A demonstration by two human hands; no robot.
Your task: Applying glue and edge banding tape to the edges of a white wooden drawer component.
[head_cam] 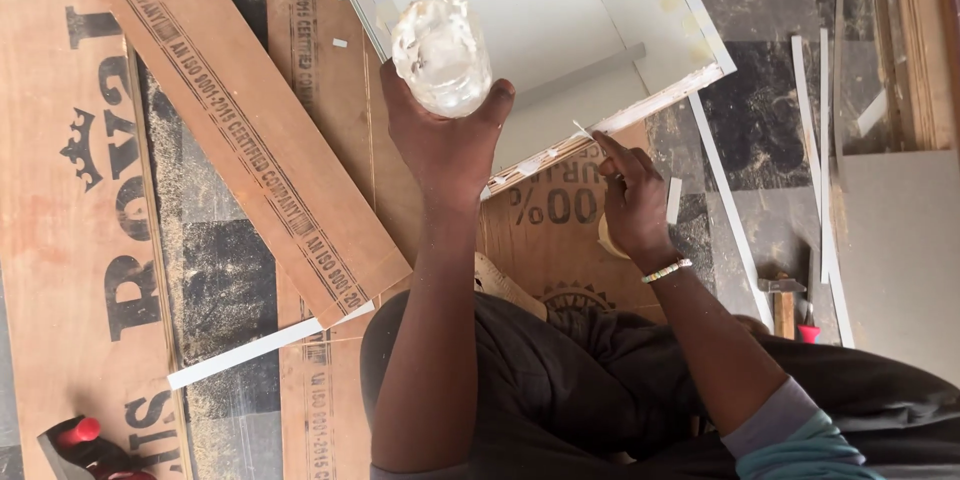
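Observation:
My left hand (440,135) grips a clear plastic jar (441,55) smeared with whitish glue, held above the front corner of a white laminated box (560,10). My right hand (632,202) sits at the box's raw lower edge (620,120), its fingertips pinching a small white sliver of edge strip there. A roll of tape shows partly behind that hand. The box is open toward me and empty inside.
Plywood boards (230,120) lie on the dark stone floor to the left and under the box. Thin white edging strips (730,210) are scattered at right, with a hammer (782,300) near my knee. A red-handled tool (85,440) lies at bottom left.

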